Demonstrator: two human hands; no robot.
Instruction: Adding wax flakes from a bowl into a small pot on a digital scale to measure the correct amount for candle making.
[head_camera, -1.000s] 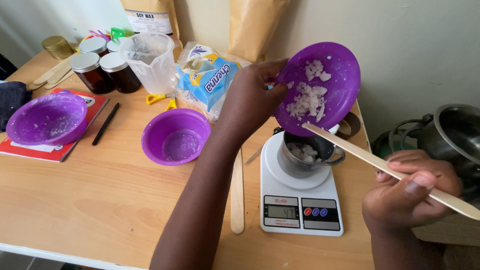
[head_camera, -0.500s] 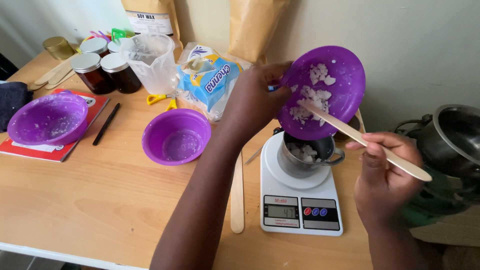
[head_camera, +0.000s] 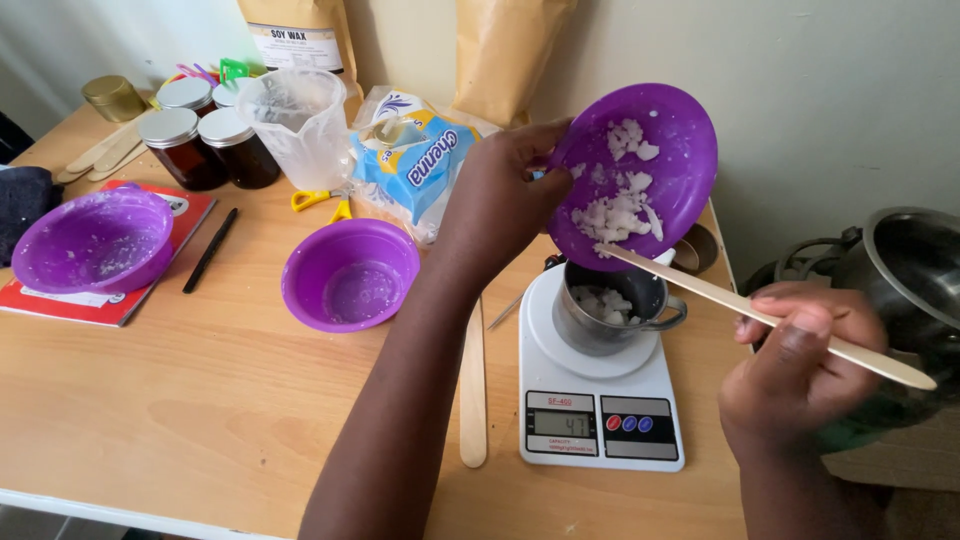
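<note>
My left hand (head_camera: 500, 195) grips the rim of a purple bowl (head_camera: 670, 140) and holds it tilted, mouth toward me, over a small metal cup (head_camera: 610, 305). White wax flakes (head_camera: 622, 205) cling inside the bowl, and some lie in the cup. The cup stands on a white digital kitchen scale (head_camera: 600, 400). My right hand (head_camera: 795, 365) holds a long flat wooden stick (head_camera: 700, 285); its far tip touches the bowl's lower rim just above the cup.
Two more purple bowls (head_camera: 350, 275) (head_camera: 90, 240) sit on the wooden table, one on a red book. Another wooden stick (head_camera: 473, 390) lies left of the scale. Jars (head_camera: 185, 140), a plastic jug (head_camera: 295, 125), a blue-and-white packet, brown bags and a metal pot (head_camera: 900, 270) stand around.
My right hand drew back to the right and lower, pulling the stick's tip from the flakes inside the bowl down to the bowl's lower rim. More flakes lie in the cup.
</note>
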